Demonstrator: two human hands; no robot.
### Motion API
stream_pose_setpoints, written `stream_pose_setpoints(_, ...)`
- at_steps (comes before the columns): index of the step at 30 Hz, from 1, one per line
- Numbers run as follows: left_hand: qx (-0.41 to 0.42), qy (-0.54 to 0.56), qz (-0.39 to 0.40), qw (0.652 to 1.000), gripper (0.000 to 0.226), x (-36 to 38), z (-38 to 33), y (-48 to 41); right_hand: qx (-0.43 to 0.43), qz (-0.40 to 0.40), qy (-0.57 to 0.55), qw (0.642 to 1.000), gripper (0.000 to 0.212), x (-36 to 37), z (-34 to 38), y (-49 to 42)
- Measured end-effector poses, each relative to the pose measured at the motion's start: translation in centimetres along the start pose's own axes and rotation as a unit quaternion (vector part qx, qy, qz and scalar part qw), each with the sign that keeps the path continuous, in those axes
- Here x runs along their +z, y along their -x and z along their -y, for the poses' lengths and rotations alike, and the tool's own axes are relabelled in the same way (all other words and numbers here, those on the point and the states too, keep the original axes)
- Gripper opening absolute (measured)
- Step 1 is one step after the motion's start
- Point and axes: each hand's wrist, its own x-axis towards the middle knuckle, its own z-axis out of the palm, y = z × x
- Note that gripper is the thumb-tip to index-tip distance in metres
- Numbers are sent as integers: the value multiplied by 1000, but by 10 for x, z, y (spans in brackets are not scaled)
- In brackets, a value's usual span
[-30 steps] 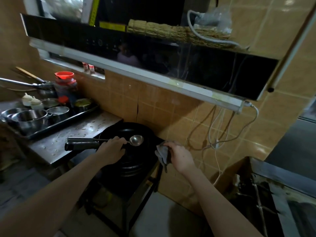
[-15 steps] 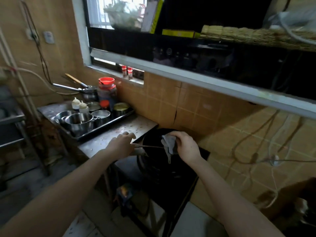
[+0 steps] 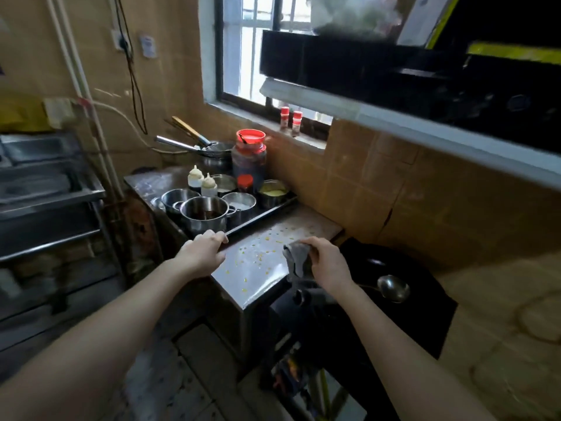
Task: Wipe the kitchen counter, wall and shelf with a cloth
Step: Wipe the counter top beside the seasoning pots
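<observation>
The cloth [image 3: 299, 261], grey and bunched, hangs from my right grip [image 3: 329, 264], whose fingers are curled tight round its top. It sits just over the right end of the table [image 3: 243, 287], beside the wok [image 3: 403, 265]. I judge the wiping has hardly begun: yellow crumbs [image 3: 258, 256] lie scattered across the steel top, and the tiled wall [image 3: 394, 192] and the steel shelf [image 3: 45, 192] to the left look untouched. My left grip [image 3: 202, 253] has its fingers curled at the near rim of the tray [image 3: 261, 215] of pots; whether it has hold of that rim I cannot tell.

Half a second ago the cloth hung over the wok and my left grip was on the handle of the ladle [image 3: 393, 288]. Now the ladle lies loose in the wok, both grips have come left onto the table, and my view has swung that way too.
</observation>
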Motion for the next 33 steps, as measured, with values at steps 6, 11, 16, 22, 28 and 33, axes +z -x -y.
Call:
stream_pose_setpoints(6,-43,31,21,998,36,20,49,-32,0,22,-27,999,39,53,13,-60)
stream_pose_setpoints(11,-94,45,25,994,36,42,86,-61,73,60,-49,994,36,109,4,-114)
stream_pose_setpoints(16,-120,66,13,991,36,52,108,-95,136,101,-118,978,34,171,7,-155)
stream_pose_setpoints(22,-131,73,17,989,36,61,146,-116,170,129,-117,970,38,219,1,-174)
stream_pose_setpoints(28,-85,73,55,992,38,72,168,-158,211,102,-91,968,39,243,-11,-200)
stream_pose_setpoints(33,-15,68,78,995,36,60,184,-215,237,51,-48,969,38,244,-17,-221)
